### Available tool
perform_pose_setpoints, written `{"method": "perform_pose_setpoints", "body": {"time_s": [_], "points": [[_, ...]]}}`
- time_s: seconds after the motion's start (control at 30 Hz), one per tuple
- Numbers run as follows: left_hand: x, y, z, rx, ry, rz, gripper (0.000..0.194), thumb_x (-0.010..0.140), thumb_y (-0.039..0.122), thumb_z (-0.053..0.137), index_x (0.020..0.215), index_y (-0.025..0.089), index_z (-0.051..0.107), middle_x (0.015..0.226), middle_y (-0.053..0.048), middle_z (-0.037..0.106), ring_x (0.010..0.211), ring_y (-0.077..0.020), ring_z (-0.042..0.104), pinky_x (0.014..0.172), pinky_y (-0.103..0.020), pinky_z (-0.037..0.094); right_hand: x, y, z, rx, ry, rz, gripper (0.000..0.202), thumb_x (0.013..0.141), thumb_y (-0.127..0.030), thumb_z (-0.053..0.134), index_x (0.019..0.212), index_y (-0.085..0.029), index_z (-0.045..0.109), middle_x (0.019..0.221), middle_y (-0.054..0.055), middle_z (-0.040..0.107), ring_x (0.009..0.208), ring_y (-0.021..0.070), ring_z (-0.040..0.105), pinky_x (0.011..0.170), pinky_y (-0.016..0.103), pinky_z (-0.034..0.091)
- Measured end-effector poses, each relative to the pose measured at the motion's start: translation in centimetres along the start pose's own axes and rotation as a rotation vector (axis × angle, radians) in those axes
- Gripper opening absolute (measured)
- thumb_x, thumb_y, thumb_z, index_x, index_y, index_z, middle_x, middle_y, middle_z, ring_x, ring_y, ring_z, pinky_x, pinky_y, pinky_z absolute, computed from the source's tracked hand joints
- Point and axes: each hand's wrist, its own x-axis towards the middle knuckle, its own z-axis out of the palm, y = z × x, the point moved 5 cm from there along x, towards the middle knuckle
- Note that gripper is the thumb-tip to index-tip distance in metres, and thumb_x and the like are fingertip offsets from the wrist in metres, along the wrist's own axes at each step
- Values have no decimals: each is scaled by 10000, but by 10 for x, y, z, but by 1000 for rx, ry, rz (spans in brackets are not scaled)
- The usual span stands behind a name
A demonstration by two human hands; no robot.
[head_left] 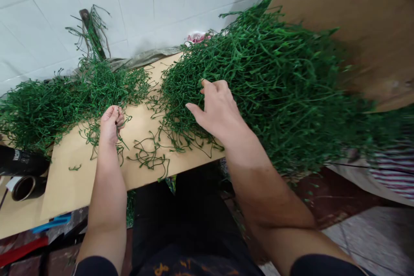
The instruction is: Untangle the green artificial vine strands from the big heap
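A large heap of thin green stems with small knobbed tips (284, 73), plastic-looking, covers the right part of the cardboard sheet (71, 189). My right hand (216, 110) is at the heap's left side, thumb and fingers apart, with nothing visible in its grasp. My left hand (112, 121) is closed in a fist; part of a green stem (123, 139) sticks out below it. Just beyond that fist lies a smaller heap of the same stems (48, 103). Between the two heaps, several loose stems (150, 153) are scattered on the cardboard.
A black cylindrical container (22, 161) and a dark open cup (27, 187) stand at the left edge. Against the white tiled wall (136, 0), an upright dark stick (92, 32) has stems hanging on it. A brown board (349, 21) rises at the right.
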Motion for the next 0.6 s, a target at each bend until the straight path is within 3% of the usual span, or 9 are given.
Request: {"method": "perform_pose_setpoints", "body": {"time_s": [0.07, 0.17, 0.3, 0.4, 0.47, 0.6], "points": [[-2, 2, 7, -73, -87, -40, 340, 654, 363, 722, 640, 169, 443, 467, 99, 264, 371, -17, 209, 348, -111, 160, 3, -7, 18, 56, -52, -36, 598, 782, -446, 562, 1233, -66, 463, 1104, 209, 482, 1073, 327, 490, 915, 521, 413], [-3, 2, 10, -125, -125, -102, 335, 702, 351, 693, 626, 167, 424, 469, 95, 247, 367, -16, 213, 346, -105, 194, 7, -37, 49, 202, -201, -100, 632, 768, -454, 585, 1252, -67, 455, 1162, 207, 476, 1107, 314, 487, 953, 490, 415], [-6, 2, 11, -152, -139, -144, 318, 757, 328, 646, 618, 160, 415, 463, 91, 241, 359, -13, 225, 342, -101, 214, 18, -78, 88, 443, -364, -112, 592, 769, -406, 594, 1240, -74, 458, 1175, 184, 499, 1001, 231, 540, 862, 386, 469], [-8, 1, 12, -146, -117, -177, 318, 792, 313, 609, 609, 160, 399, 448, 91, 231, 351, -15, 231, 341, -100, 218, 24, -98, 109, 594, -478, -167, 294, 820, -305, 531, 1031, -103, 563, 976, 100, 586, 807, 145, 551, 758, 303, 459], [-8, 0, 12, -142, -106, -203, 328, 804, 315, 594, 601, 161, 388, 441, 91, 233, 345, -15, 239, 342, -103, 224, 27, -101, 117, 646, -489, -176, 132, 836, -236, 494, 843, -126, 567, 792, 36, 569, 702, 112, 511, 695, 268, 426], [-7, 0, 13, -124, -128, -196, 315, 781, 349, 618, 625, 163, 416, 463, 76, 349, 340, -15, 270, 336, -119, 221, 32, -92, 120, 767, -405, -95, 238, 836, -179, 484, 612, -170, 406, 615, -25, 408, 597, 80, 431, 598, 236, 371]]}}
